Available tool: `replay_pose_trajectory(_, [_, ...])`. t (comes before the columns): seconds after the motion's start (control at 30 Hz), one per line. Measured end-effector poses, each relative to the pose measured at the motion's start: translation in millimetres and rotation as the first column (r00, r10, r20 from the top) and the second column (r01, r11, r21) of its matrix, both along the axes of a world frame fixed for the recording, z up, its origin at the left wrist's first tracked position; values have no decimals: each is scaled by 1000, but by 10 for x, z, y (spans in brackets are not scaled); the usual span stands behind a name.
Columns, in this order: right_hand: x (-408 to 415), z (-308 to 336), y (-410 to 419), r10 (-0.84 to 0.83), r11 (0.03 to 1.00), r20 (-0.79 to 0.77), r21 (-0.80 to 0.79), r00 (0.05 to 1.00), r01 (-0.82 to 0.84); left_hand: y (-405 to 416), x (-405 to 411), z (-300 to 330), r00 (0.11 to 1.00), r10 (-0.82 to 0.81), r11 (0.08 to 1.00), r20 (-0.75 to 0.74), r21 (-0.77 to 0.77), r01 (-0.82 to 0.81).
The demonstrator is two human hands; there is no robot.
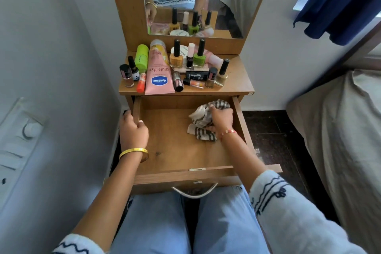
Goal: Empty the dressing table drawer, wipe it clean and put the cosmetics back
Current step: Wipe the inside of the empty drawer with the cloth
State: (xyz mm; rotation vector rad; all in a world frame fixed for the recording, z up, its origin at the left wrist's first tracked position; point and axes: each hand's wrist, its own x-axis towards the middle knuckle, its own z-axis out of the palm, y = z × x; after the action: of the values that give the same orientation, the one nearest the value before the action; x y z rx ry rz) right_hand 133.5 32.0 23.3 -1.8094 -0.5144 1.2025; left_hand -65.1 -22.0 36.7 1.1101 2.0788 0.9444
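Cloth (203,118), striped grey and white and badly crumpled, sits at about two o'clock on the drawer (175,150) floor, bunched under the right hand (221,118), whose grip is curled down into the folds and holds them fast. From that hand the unwiped wood runs away toward eight o'clock, a wide bare stretch of orange-brown laminate with a dark knot near the middle. The next sweep, I would guess, goes that way, across the grain toward the left wall.

The left hand (134,130) is at nine o'clock, its grip wrapped over the drawer's left side wall, steadying the box. It is nearer the bare stretch, but it has no cloth.

The cosmetics are all up on the bench (237,82) at twelve o'clock: a soft pink Vaseline tube (158,72) lying with its long axis pointing at the drawer, a green bottle (141,57) beside it, and glass nail polish bottles (199,55) standing upright with black caps. The drawer holds nothing but the cloth, so wiping seems the step in hand.
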Motion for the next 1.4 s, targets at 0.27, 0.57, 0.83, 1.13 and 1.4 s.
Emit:
replay_pose_trajectory(0.27, [-154,-25,259,-445,890,-256,-21,858,455,51,-60,-126,997,-65,989,-34,-134,60])
replay_pose_trajectory(0.57, [-467,-44,385,-383,922,-23,51,924,384,68,-141,-199,983,26,999,183,-22,-23])
replay_pose_trajectory(0.83, [-1673,-218,241,177,978,-106,131,978,-163,98,-186,-244,977,-1,1000,214,-9,3])
replay_pose_trajectory(1.13, [-652,-169,345,-302,931,-168,161,938,328,87,-171,-232,959,24,1000,282,-12,-21])
replay_pose_trajectory(1.4, [-454,-18,445,-468,874,-94,101,879,476,65,-141,-165,969,38,998,245,-52,-26])
